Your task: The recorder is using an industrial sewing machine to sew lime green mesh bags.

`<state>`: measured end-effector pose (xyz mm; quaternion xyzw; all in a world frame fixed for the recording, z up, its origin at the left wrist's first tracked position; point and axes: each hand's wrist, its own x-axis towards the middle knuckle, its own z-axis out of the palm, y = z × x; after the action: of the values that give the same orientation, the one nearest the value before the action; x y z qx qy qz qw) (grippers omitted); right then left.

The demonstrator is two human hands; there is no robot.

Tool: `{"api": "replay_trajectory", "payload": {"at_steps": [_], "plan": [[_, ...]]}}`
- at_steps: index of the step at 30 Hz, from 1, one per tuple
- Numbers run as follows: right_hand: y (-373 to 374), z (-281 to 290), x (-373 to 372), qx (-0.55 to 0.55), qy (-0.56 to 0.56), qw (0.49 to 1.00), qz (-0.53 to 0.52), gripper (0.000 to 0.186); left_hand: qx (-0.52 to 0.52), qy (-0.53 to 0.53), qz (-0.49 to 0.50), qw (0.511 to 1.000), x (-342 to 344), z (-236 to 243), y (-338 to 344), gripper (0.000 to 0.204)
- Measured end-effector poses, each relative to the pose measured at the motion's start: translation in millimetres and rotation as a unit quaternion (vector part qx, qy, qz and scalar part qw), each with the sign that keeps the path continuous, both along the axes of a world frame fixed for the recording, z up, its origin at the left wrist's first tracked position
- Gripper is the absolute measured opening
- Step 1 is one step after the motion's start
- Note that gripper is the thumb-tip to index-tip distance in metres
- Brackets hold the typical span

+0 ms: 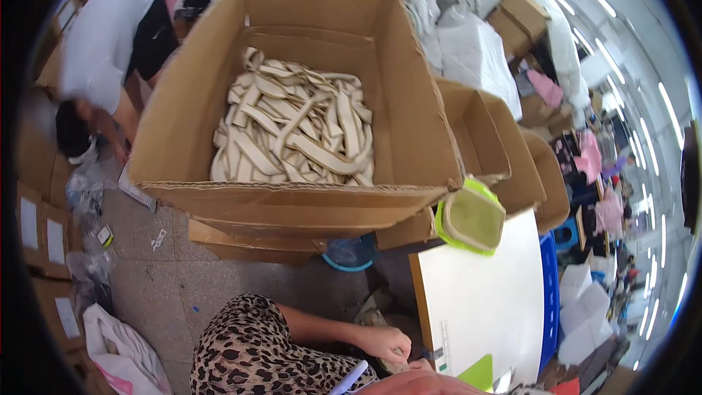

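Observation:
My left hand point(387, 342) is closed in a fist low in the view, beside the near left edge of a white-topped table point(479, 285). Close against it is my right hand point(420, 366), mostly hidden behind its own forearm at the lower edge. What the fingers hold is too small and covered to make out. Crumpled beige-grey material point(371, 313) shows just beyond my left hand. A large open cardboard box point(420, 95) stands in front of me, holding a tangled heap of cream strips with darker edges point(314, 128).
A lime-green piece with a beige panel point(474, 217) lies on the table's far corner. More open cartons point(479, 128) stand right of the box. A blue basin point(349, 254) sits under it. At the far left, a person in white point(110, 36) bends down near plastic bags point(88, 190).

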<state>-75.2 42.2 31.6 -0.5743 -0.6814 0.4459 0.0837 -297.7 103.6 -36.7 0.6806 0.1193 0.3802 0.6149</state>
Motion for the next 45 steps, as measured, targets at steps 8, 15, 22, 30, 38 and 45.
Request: {"api": "replay_trajectory", "payload": {"at_steps": [8, 15, 22, 30, 38, 45], "plan": [[-14, 15, 0, 0.093, 0.059, 0.993, -0.053, 0.012, -0.04, 0.018, -0.062, 0.997, 10, 10, 3, 0.019], [-39, 35, 29, 0.104, 0.077, 0.988, -0.089, 0.011, -0.016, 0.114, -0.077, 0.99, 42, 50, 0, 0.017], [-61, 33, 67, 0.2, 0.115, 0.968, -0.094, 0.015, -0.008, 0.134, -0.083, 0.987, 85, 61, -17, 0.013], [-100, 33, 117, 0.255, 0.126, 0.95, -0.126, 0.013, 0.081, 0.212, -0.119, 0.967, 133, 112, -32, 0.014], [-133, 43, 153, 0.267, 0.172, 0.937, -0.149, 0.012, 0.246, 0.208, -0.088, 0.943, 180, 141, -52, 0.01], [-157, 36, 169, 0.241, 0.224, 0.925, -0.191, 0.011, 0.142, 0.318, -0.122, 0.93, 207, 158, -75, 0.016]]}}
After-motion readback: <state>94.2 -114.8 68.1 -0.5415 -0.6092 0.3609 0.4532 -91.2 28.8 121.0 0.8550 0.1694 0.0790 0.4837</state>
